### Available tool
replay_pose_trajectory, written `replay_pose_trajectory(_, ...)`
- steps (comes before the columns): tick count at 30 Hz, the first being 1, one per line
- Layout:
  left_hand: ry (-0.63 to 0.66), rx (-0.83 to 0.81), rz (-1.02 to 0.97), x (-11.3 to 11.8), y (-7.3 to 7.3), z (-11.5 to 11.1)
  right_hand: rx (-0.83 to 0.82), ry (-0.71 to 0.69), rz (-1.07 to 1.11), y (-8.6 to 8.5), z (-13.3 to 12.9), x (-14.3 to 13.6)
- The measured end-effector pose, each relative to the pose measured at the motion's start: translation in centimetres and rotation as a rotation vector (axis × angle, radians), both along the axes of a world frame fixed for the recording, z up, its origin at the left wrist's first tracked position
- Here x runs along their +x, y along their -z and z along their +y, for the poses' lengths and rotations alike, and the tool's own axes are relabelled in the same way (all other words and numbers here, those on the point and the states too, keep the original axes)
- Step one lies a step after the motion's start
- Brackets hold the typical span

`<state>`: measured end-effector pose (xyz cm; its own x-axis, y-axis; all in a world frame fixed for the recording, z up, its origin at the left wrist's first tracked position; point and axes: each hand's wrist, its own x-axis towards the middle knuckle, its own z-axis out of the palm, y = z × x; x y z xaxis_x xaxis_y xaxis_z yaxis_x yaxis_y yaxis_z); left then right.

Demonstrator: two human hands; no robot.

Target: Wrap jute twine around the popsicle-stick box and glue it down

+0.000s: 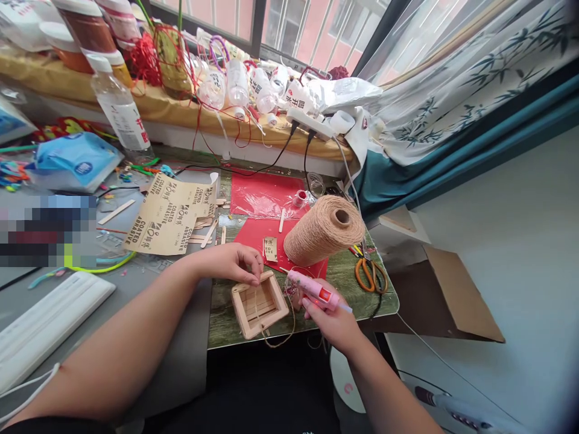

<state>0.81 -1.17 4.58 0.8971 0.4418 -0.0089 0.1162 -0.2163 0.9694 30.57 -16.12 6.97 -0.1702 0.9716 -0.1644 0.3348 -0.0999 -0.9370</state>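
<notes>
Near the table's front edge sits a small square box of wooden sticks (247,317), its open side facing up. A strand of twine (277,346) runs across the box and loops past its front right corner. Over the box's back edge is my left hand (242,264), fingertips pinched together on the twine. My right hand (332,319) is wrapped round a pink glue gun (312,286), whose nozzle points up and left, just above and right of the box. Behind the glue gun a large spool of twine (312,235) leans on a red sheet (247,233).
Orange-handled scissors (371,276) lie right of the spool. Sandpaper (167,217) and loose wooden sticks (209,234) are at the left. A white power strip (310,123) and several bottles stand along the windowsill. A cardboard box (461,289) is beyond the table's right edge.
</notes>
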Motion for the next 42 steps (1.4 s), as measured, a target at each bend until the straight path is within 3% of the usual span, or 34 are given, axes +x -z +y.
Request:
replay_pose_trajectory(6,0.013,0.022,0.009,-0.01,-0.04,-0.05,0.138,-0.109,-0.143,-0.78,0.82,-0.60)
replay_pose_trajectory(23,0.012,0.027,0.016,-0.05,0.16,-0.03,0.079,-0.111,-0.214,0.02,0.85,-0.78)
replay_pose_trajectory(42,0.009,0.013,0.008,0.00,0.06,-0.12,0.087,-0.133,-0.279,-0.35,1.03,-0.95)
